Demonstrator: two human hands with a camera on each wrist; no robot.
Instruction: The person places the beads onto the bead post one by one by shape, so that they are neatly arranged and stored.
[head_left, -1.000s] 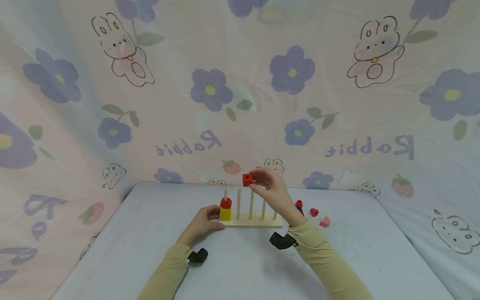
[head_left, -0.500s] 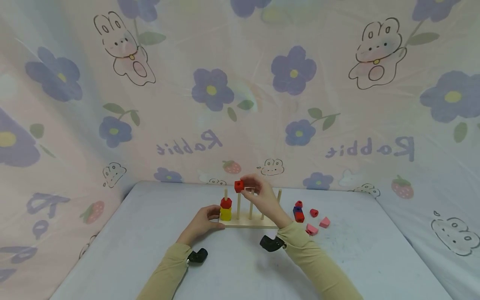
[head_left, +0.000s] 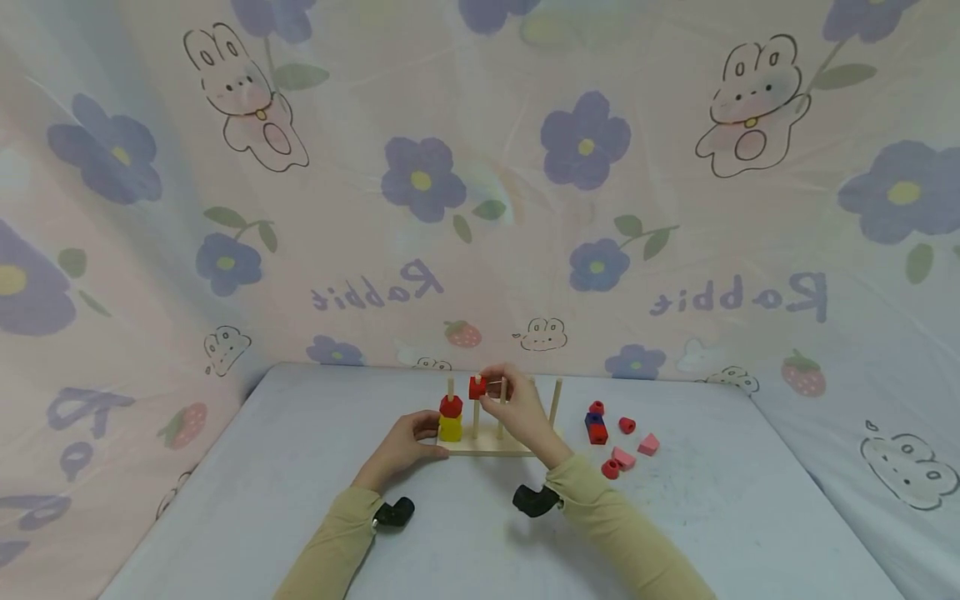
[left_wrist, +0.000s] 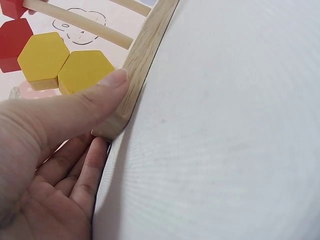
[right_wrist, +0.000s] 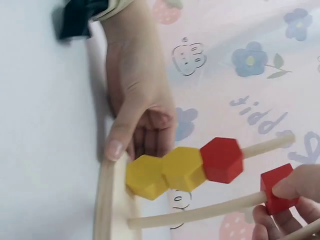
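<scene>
Between thumb and fingers my right hand (head_left: 517,408) pinches a red square block (head_left: 477,387), threaded on the top of the second peg from the left. The same red block (right_wrist: 277,189) shows on its peg in the right wrist view. My left hand (head_left: 403,448) grips the left end of the wooden peg stand (head_left: 491,446), its thumb (left_wrist: 107,87) on the base's edge. On the leftmost peg are two yellow hexagonal blocks (right_wrist: 165,172) with a red hexagonal block (right_wrist: 221,160) above them. The right hand partly hides the pegs to the right.
Right of the stand lie loose blocks on the white table (head_left: 465,533): a blue block (head_left: 594,420) touching a red one (head_left: 597,435), pink blocks (head_left: 648,444) and several small red pieces (head_left: 627,426). A patterned cloth (head_left: 480,250) hangs behind the table.
My right hand has moved left and down, bringing the red square block from above the stand onto the second peg. The left hand has stayed at the stand's left end.
</scene>
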